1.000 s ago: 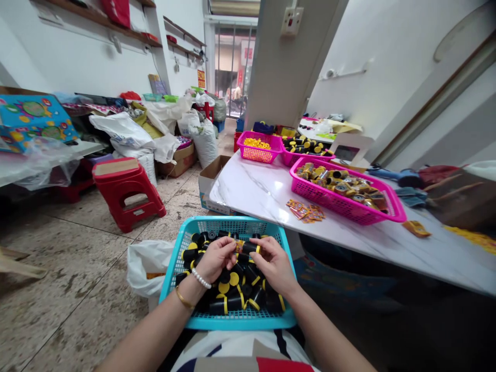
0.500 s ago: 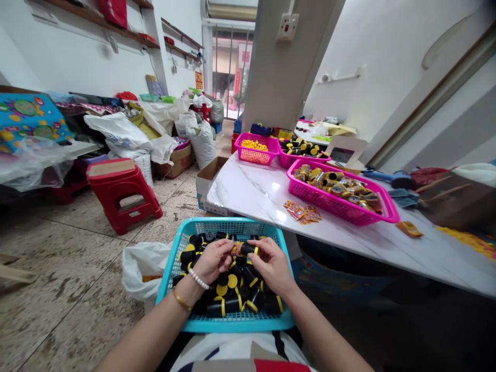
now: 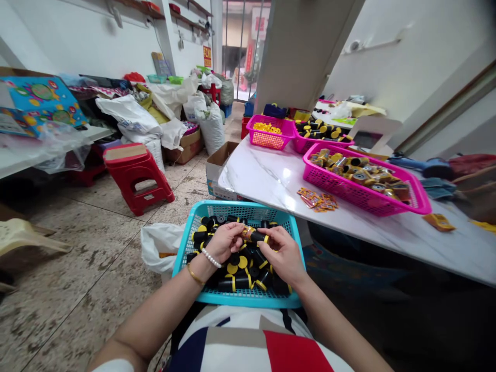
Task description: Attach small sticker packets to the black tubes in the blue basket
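Note:
Above a teal basket (image 3: 242,299), my right hand (image 3: 285,257) grips the yellow-rimmed end of a small black cylinder (image 3: 257,236) between thumb and fingers. My left hand (image 3: 225,244), with a pearl bracelet at its wrist, pinches a printed orange sleeve (image 3: 247,232) at the cylinder's other end. The sleeve appears to be around part of the cylinder; how far on it sits is hard to make out. Below both hands, several loose black cylinders (image 3: 241,282) with yellow caps lie jumbled in the basket.
On the marble-patterned table (image 3: 256,173) stand a pink basket (image 3: 364,199) of orange-sleeved cylinders and a smaller pink basket (image 3: 267,139) of yellow pieces. A pile of flat orange sleeves (image 3: 318,200) lies near its edge. A white bag (image 3: 158,250) and a red stool (image 3: 137,178) are leftward.
The camera view has shifted, so everything sits further right and higher. More of the orange sleeve now shows along the black cylinder. Both hands keep their hold.

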### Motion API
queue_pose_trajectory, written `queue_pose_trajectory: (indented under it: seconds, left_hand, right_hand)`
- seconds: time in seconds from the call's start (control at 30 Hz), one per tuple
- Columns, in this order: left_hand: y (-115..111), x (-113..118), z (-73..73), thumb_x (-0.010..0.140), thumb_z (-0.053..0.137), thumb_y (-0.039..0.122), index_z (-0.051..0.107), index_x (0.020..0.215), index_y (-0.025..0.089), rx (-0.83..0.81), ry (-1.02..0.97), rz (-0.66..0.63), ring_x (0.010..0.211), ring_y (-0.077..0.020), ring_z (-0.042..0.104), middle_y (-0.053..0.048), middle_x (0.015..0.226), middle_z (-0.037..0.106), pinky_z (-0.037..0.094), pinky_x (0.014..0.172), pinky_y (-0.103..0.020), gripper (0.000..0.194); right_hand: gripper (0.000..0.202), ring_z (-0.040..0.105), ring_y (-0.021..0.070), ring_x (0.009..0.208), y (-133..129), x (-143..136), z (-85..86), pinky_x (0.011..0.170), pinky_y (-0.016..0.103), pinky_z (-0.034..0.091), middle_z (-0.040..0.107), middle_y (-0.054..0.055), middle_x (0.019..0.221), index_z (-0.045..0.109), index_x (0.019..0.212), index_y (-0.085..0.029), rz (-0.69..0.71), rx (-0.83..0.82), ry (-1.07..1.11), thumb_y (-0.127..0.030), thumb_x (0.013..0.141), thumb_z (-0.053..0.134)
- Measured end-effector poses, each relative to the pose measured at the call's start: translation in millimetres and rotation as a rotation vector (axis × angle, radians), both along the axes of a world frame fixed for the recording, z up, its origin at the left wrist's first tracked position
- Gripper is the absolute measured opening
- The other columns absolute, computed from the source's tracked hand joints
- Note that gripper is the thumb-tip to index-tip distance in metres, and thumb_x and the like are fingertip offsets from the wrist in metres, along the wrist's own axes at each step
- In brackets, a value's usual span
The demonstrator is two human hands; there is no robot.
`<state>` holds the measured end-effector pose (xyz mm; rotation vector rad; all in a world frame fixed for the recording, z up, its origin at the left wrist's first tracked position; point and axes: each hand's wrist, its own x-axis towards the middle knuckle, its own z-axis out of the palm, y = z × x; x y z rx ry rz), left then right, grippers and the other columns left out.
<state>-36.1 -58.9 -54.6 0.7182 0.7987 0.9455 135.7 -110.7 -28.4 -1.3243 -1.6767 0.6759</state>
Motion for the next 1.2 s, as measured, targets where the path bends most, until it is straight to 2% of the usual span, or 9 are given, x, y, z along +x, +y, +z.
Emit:
queue_pose_trajectory:
  seconds: [0.3, 0.43, 0.53, 0.6, 0.7, 0.8, 0.93, 1.03, 1.2]
  left_hand:
    - [-3.0, -3.1, -0.1, 0.067, 0.076, 0.039, 0.060, 0.079, 0.012, 0.027, -0.005, 0.009, 0.034, -0.0015, 0.039, 0.001, 0.060, 0.061, 0.020, 0.029, -0.014, 0.033]
    - [-6.0, -4.4, -0.1, 0.066, 0.077, 0.040, 0.064, 0.078, 0.010, 0.057, 0.015, -0.006, 0.036, -0.0017, 0.041, -0.002, 0.065, 0.064, 0.022, 0.030, -0.015, 0.034]
    - [-8.8, -3.8, -0.5, 0.069, 0.075, 0.040, 0.065, 0.082, 0.010, 0.085, 0.059, -0.004, 0.038, -0.0022, 0.042, -0.003, 0.067, 0.064, 0.023, 0.032, -0.015, 0.034]
    - [-10.1, -3.2, 0.1, 0.070, 0.074, 0.039, 0.063, 0.090, 0.011, 0.121, 0.097, 0.069, 0.043, -0.0036, 0.046, -0.002, 0.069, 0.063, 0.028, 0.035, -0.015, 0.035]
    - [-11.4, -3.4, 3.6, 0.069, 0.077, 0.034, 0.060, 0.105, 0.015, 0.230, 0.119, 0.140, 0.060, -0.0072, 0.057, -0.004, 0.090, 0.065, 0.042, 0.047, -0.017, 0.044]
    - [-12.8, -4.0, 8.3, 0.070, 0.076, 0.032, 0.058, 0.113, 0.016, 0.321, 0.108, -0.002, 0.071, -0.0112, 0.061, -0.006, 0.096, 0.065, 0.049, 0.060, -0.022, 0.049]
    - [-13.7, -0.8, 9.0, 0.071, 0.075, 0.034, 0.063, 0.101, 0.012, 0.315, 0.134, -0.152, 0.059, -0.0116, 0.060, -0.003, 0.074, 0.066, 0.050, 0.060, -0.025, 0.039]
    - [-12.1, 4.3, 6.2, 0.068, 0.078, 0.034, 0.064, 0.094, 0.012, 0.292, 0.149, -0.186, 0.056, -0.0127, 0.062, -0.002, 0.068, 0.066, 0.051, 0.058, -0.026, 0.036]
    - [-8.6, 8.0, 4.6, 0.069, 0.077, 0.038, 0.064, 0.097, 0.014, 0.266, 0.135, -0.182, 0.053, -0.0126, 0.062, -0.002, 0.068, 0.067, 0.050, 0.054, -0.024, 0.039]
  right_hand:
    - [0.037, 0.053, 0.0144, 0.068, 5.0, -2.0, -2.1, 0.062, 0.029, 0.047, 0.050, 0.003, 0.085, 0.061, 0.122, -0.024, 0.035, -0.015, -0.014, -0.029, 0.086, 0.058]
    - [0.029, 0.052, 0.0138, 0.067, 8.2, 0.2, -7.0, 0.057, 0.027, 0.047, 0.051, 0.003, 0.089, 0.066, 0.113, -0.024, 0.116, -0.063, 0.067, -0.031, 0.086, 0.058]
    - [0.023, 0.051, 0.0135, 0.066, 7.5, 3.3, -6.4, 0.057, 0.027, 0.046, 0.052, 0.003, 0.089, 0.067, 0.105, -0.023, 0.097, -0.056, 0.107, -0.030, 0.085, 0.060]
    - [0.019, 0.052, 0.0138, 0.068, 6.4, 6.0, -3.0, 0.058, 0.027, 0.046, 0.053, 0.003, 0.089, 0.066, 0.102, -0.023, 0.061, -0.035, 0.133, -0.029, 0.084, 0.061]
    - [0.018, 0.053, 0.0146, 0.071, 4.4, 9.7, 5.0, 0.061, 0.027, 0.047, 0.054, 0.004, 0.091, 0.066, 0.100, -0.023, 0.041, 0.001, 0.141, -0.027, 0.083, 0.062]
    - [0.021, 0.056, 0.0148, 0.073, 2.2, 11.5, 11.2, 0.063, 0.027, 0.048, 0.055, 0.004, 0.094, 0.067, 0.103, -0.024, 0.103, 0.021, 0.084, -0.026, 0.083, 0.062]
    - [0.037, 0.059, 0.0161, 0.077, 0.7, 10.6, 8.6, 0.070, 0.031, 0.052, 0.059, 0.004, 0.096, 0.063, 0.115, -0.027, 0.133, 0.063, 0.030, -0.022, 0.079, 0.066]
    - [0.043, 0.061, 0.0176, 0.083, 1.2, 9.0, 3.0, 0.077, 0.033, 0.054, 0.063, 0.003, 0.096, 0.061, 0.119, -0.028, 0.126, 0.087, 0.005, -0.021, 0.077, 0.068]
    - [0.034, 0.062, 0.0200, 0.088, 3.4, 8.2, 3.0, 0.078, 0.035, 0.054, 0.064, 0.006, 0.102, 0.063, 0.111, -0.027, 0.090, 0.118, -0.023, -0.022, 0.078, 0.068]
